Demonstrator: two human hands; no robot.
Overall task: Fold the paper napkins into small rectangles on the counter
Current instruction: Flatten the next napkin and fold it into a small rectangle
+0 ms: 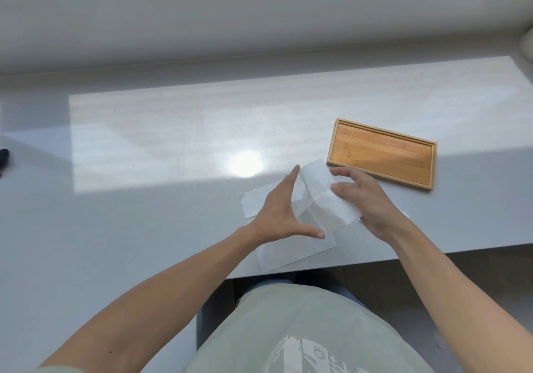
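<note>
Pinching the napkin [323, 199] along its right side, the right hand [366, 199] folded it while the left hand [281, 208] lay flat and spread against its left edge. More sheets [288, 251], seemingly unfolded, lay beneath on the counter [158, 141]. The tray [380, 153] held nothing, so most folding remained.

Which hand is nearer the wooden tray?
Right. The right hand has its fingertips close to the wooden tray, at its near left corner; the left hand lies farther left, across the napkin.
</note>
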